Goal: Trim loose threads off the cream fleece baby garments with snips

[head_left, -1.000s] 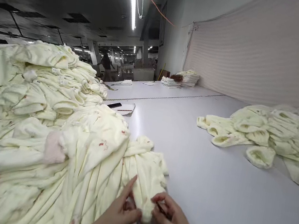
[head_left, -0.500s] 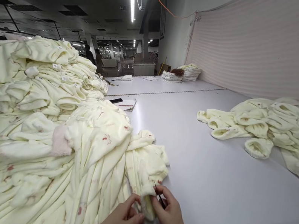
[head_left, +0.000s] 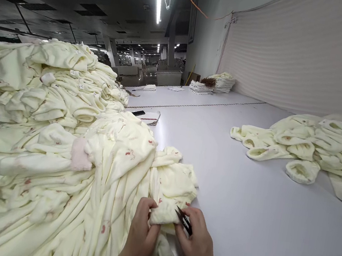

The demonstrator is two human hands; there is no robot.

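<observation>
A pale yellow fleece garment [head_left: 172, 180] with small reddish prints lies at the table's near edge, beside a large heap. My left hand [head_left: 143, 230] pinches the left side of its hemmed end between thumb and fingers. At the right side of that end, my right hand [head_left: 196, 241] holds small black thread snips [head_left: 184, 222], their pointed blades aimed up and left over the cloth. The right fingertips also touch the cloth's edge. Another fold of pale fabric [head_left: 164, 250] hangs below, between my hands.
A tall heap of similar garments [head_left: 57, 144] fills the left side. More garments [head_left: 328, 145] lie at the right on the white table [head_left: 242, 214]. A phone [head_left: 138, 113] and notepad [head_left: 151, 118] lie mid-table, with folded stacks [head_left: 220, 84] at the back.
My left hand has moved up and now grips the garment's end, which is raised and spread flatter between my hands. The snips stay in my right hand. The view has shifted slightly left.
</observation>
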